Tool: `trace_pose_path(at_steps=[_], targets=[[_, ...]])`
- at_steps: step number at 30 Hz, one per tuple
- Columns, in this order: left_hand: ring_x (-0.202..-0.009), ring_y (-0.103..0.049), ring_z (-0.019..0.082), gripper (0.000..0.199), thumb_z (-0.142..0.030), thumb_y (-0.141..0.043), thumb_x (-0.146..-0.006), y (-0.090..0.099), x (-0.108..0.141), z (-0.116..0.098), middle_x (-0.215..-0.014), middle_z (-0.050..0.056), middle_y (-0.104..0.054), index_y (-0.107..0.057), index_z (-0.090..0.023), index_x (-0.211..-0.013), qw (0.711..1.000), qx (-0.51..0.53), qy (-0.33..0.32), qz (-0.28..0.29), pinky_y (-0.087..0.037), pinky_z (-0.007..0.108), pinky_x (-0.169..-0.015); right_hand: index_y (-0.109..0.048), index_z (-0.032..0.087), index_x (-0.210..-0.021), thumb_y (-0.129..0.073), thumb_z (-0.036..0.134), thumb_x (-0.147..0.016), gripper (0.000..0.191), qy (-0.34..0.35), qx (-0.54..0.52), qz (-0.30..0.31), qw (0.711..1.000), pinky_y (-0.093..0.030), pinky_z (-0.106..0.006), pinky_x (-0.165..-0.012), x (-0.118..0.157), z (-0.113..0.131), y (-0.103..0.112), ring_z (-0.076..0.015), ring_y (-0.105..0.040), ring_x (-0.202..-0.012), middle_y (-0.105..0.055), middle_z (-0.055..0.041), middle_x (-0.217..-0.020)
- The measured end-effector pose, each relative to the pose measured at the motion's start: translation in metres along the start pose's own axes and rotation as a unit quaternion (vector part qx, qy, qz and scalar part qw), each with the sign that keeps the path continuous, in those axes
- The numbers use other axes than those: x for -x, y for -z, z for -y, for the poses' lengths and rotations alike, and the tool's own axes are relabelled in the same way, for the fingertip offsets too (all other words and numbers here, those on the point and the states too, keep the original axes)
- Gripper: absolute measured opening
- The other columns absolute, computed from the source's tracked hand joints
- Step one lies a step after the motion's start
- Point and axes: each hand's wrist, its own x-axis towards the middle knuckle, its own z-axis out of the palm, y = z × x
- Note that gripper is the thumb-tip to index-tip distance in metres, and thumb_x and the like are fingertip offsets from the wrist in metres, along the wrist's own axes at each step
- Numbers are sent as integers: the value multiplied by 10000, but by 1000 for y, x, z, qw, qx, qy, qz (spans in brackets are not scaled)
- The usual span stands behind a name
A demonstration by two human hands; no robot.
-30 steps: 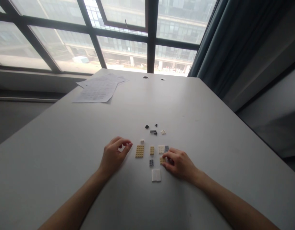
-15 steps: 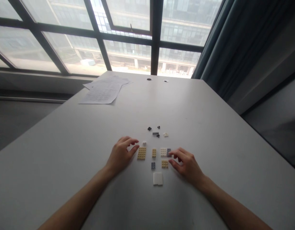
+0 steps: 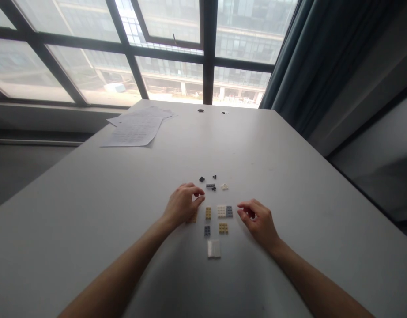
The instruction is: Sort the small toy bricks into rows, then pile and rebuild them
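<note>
My left hand (image 3: pixel 184 204) hovers over a tan studded plate (image 3: pixel 193 217), covering most of it. Its thumb and index finger are slightly apart, and I see nothing between them. My right hand (image 3: pixel 261 223) is a little right of a grey studded plate (image 3: pixel 229 211), fingers curled but parted and not touching it. Against that grey plate lies a white studded plate (image 3: pixel 221 211). Between the hands are a narrow tan plate (image 3: pixel 208 213), a dark grey plate (image 3: pixel 207 230) and another tan plate (image 3: pixel 223 228). Nearer me lies a smooth white square piece (image 3: pixel 214 249).
Beyond the hands lie several small dark pieces (image 3: pixel 210 185) and some small white pieces (image 3: pixel 224 187). Printed papers (image 3: pixel 132 130) rest at the table's far left. The white table (image 3: pixel 256 154) reaches a window, with a dark curtain (image 3: pixel 296 66) on the right.
My left hand has moved right and slightly away from me, over the tan plate; the small white piece near it is now hidden. My right hand has drawn off the grey plate.
</note>
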Motion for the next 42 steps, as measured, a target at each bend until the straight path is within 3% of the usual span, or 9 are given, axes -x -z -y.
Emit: trace_pose_path(at_steps=[7, 12, 19, 28, 32, 38, 42], targets=[[-802, -573, 185, 132, -300, -603, -808, -5, -15, -33, -799, 20, -643, -713, -231, -834, 998, 10, -55, 21, -437, 306, -739, -670, 191, -855, -586, 254, -833, 107, -38, -10, -31, 999, -411, -251, -585, -3, -3, 1, -126, -489, -597, -549, 14, -682], [-834, -566, 203, 107, -252, -623, -787, -15, -26, -56, -804, 32, -658, -717, -227, -830, 995, -46, -80, 38, -434, 316, -758, -673, 182, -851, -595, 302, -822, 146, -93, -34, -74, 992, -399, -256, -575, -6, -9, 2, -132, -466, -582, -534, 23, -635], [-811, -577, 208, 123, -208, -605, -763, -30, -29, -49, -801, 40, -663, -724, -223, -788, 995, -69, -56, 53, -447, 328, -761, -676, 172, -847, -600, 331, -813, 179, -128, -66, -67, 987, -400, -260, -572, -7, -11, 2, -139, -478, -583, -553, 15, -634], [-831, -582, 208, 125, -264, -618, -769, -28, -27, -45, -807, 30, -656, -714, -231, -842, 995, -50, -53, 67, -448, 320, -755, -679, 171, -844, -594, 324, -812, 179, -126, -65, -68, 988, -405, -258, -563, -7, -9, 3, -138, -474, -577, -543, 14, -626], [-834, -580, 213, 191, -344, -613, -788, -12, -28, -31, -838, 34, -654, -698, -225, -910, 999, -21, -35, 18, -446, 329, -748, -671, 172, -932, -599, 292, -810, 187, -117, -51, -41, 991, -437, -258, -586, -13, -14, 3, -135, -495, -602, -577, -2, -711], [-711, -566, 166, 219, -378, -575, -815, 14, -15, -4, -791, 20, -637, -695, -206, -875, 995, 38, 20, -88, -450, 308, -721, -596, 210, -1212, -604, 189, -805, 407, -44, 58, 93, 993, -477, -290, -751, -56, -19, -5, -112, -543, -665, -582, -51, -1033], [-688, -551, 154, 216, -367, -568, -820, 17, 8, 10, -798, 20, -626, -685, -194, -873, 988, 51, 26, -142, -459, 301, -708, -634, 253, -1171, -607, 194, -830, 348, 0, 133, 146, 980, -461, -281, -803, -84, -19, -19, -113, -580, -731, -568, -51, -1119]])
